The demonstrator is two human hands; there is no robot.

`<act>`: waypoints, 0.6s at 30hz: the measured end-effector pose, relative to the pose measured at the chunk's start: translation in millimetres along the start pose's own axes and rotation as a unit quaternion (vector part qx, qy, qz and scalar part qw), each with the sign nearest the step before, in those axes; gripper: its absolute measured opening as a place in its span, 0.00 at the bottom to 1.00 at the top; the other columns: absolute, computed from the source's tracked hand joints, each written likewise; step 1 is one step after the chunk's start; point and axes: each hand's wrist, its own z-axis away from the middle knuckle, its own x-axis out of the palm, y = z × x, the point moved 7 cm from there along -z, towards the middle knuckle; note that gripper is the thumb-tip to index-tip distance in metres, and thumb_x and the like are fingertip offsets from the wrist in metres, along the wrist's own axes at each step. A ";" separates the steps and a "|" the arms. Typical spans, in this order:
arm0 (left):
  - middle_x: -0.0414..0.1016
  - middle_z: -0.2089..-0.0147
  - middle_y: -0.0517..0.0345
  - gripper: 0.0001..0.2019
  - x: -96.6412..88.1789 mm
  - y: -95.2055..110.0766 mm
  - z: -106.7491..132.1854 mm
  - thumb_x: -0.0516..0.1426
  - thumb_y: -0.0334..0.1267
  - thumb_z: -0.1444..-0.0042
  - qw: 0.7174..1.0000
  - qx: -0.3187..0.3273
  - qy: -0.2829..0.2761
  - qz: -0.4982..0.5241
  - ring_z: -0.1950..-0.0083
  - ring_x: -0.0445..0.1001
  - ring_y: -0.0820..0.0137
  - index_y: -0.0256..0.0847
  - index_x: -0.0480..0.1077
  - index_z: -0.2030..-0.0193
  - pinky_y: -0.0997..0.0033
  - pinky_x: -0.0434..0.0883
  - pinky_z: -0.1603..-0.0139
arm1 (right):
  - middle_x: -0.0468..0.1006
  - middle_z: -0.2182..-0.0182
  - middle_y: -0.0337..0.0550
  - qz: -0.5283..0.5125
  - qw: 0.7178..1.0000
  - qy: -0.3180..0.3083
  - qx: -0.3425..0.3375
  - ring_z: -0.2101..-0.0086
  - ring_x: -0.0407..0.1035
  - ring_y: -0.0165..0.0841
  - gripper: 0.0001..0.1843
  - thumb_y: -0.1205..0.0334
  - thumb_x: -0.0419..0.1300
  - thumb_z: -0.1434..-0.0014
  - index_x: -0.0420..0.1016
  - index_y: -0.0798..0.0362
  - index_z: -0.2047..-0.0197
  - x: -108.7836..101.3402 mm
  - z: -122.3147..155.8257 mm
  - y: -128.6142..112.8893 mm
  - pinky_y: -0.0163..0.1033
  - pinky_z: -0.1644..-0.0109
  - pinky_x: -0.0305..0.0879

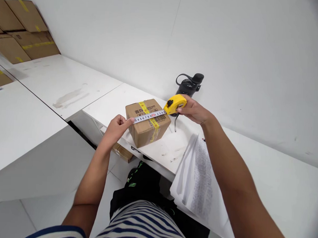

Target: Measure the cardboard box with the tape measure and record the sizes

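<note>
A small cardboard box [147,132] with yellow tape and dark print sits on the white table. Across its top lies the extended blade of a yellow tape measure [172,104], numbers facing up. My right hand [193,110] grips the tape measure's case at the box's right edge. At the box's left edge, my left hand [118,128] pinches the end of the blade between thumb and fingers; the very tip is hidden.
Behind the tape measure stands a black bottle [188,85] by the wall. A stack of printed papers [195,177] hangs over the table's front edge. Several larger cardboard boxes [25,30] are piled at the far left. A gap separates the left table [20,126] from this one.
</note>
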 end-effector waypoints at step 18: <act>0.59 0.76 0.62 0.19 9.6 85.9 56.7 0.57 0.55 0.42 0.988 0.147 -0.035 -0.022 0.73 0.58 0.72 0.43 0.62 0.74 0.71 0.58 0.72 | 0.75 0.48 0.44 0.147 0.977 0.069 -0.135 0.48 0.72 0.43 0.26 0.53 0.73 0.51 0.66 0.43 0.52 37.8 111.1 -85.8 0.55 0.48 0.74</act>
